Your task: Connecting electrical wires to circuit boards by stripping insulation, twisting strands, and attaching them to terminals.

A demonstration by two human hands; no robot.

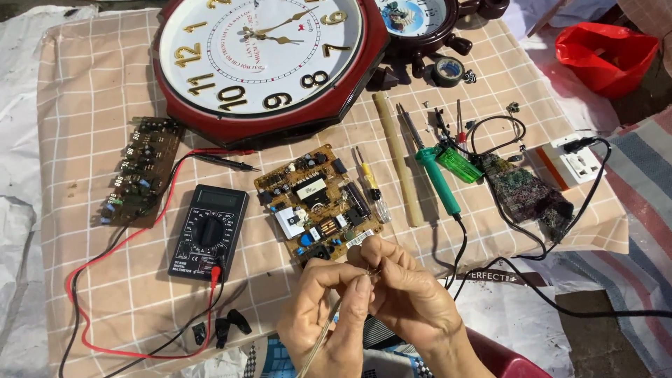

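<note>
My left hand (329, 308) and my right hand (406, 290) meet near the front edge of the checked cloth (91, 91), fingertips pinched together on a thin silvery wire (323, 334) that trails down toward me. Just beyond my fingers lies a brown circuit board (315, 203) with several components. A black multimeter (208, 231) with red and black leads sits to its left.
A large red-rimmed wall clock (269, 59) lies at the back, a second clock (420, 21) beside it. A green-handled soldering iron (437, 178), screwdrivers, a wooden stick (397, 157), a white socket strip (577, 162), another board (143, 168) and a red bag (605, 56) surround the work area.
</note>
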